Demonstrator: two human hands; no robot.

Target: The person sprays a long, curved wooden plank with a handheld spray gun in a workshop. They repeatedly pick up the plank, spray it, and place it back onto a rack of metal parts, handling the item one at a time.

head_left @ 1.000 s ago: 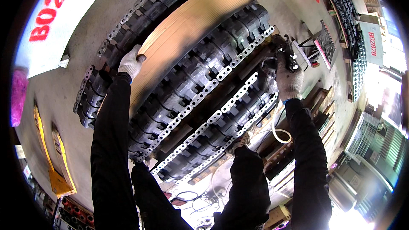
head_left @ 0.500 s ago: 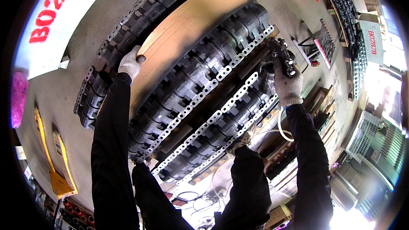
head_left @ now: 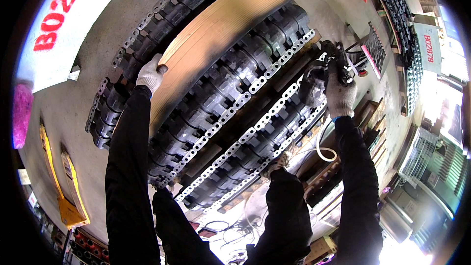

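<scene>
On top of the track rows, left hand point(head_left: 148, 75) lies flat on wood board point(head_left: 216, 34), holding nothing. Right hand point(head_left: 339, 95) is closed around power tool point(head_left: 327, 71) at track point(head_left: 235, 93) edge; step looks like fastening, and next needs a steady, precise aim w/ the tool.

Power tool point(head_left: 327, 71) mostly hidden under right-hand glove point(head_left: 339, 95) — make unclear, upper track point(head_left: 196, 0) cut off at top edge

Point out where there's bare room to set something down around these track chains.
Bare concrete floor lies left of the track chains, beyond the left hand. The wooden board top is also bare. Crowded: around the right hand and power tool, and the pallets.
</scene>
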